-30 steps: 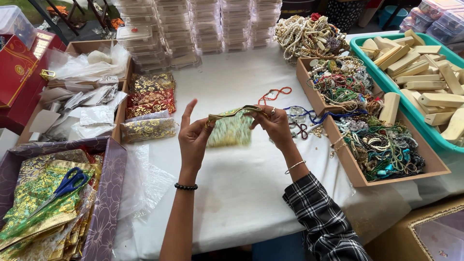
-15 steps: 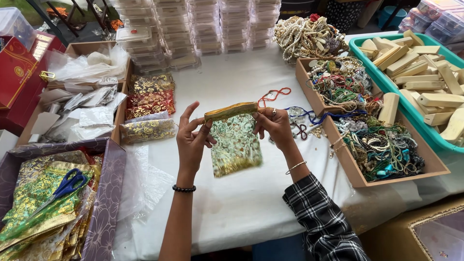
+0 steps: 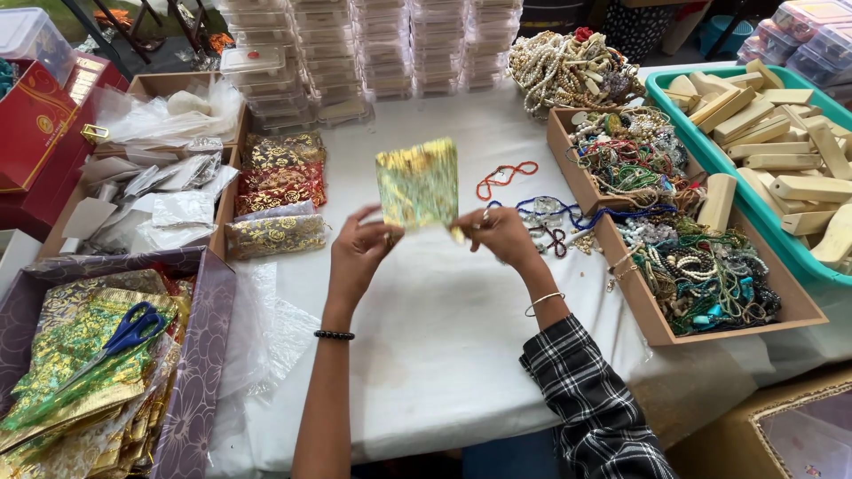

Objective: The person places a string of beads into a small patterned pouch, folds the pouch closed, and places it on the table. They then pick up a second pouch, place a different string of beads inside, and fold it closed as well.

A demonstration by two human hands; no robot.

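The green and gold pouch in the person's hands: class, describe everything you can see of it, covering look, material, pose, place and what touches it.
The green and gold pouch is a small flat rectangular bag of shiny, sheer-looking fabric with a mottled green pattern and a brighter gold band along its top edge. It is held upright above the white table, its broad face toward the camera. The left hand pinches its lower left corner and the right hand its lower right corner. Nothing else touches it.

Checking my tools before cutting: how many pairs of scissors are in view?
1. The blue-handled scissors lie on the green and gold pouches in the purple box, left of the left hand. Others may be hidden under the piles.
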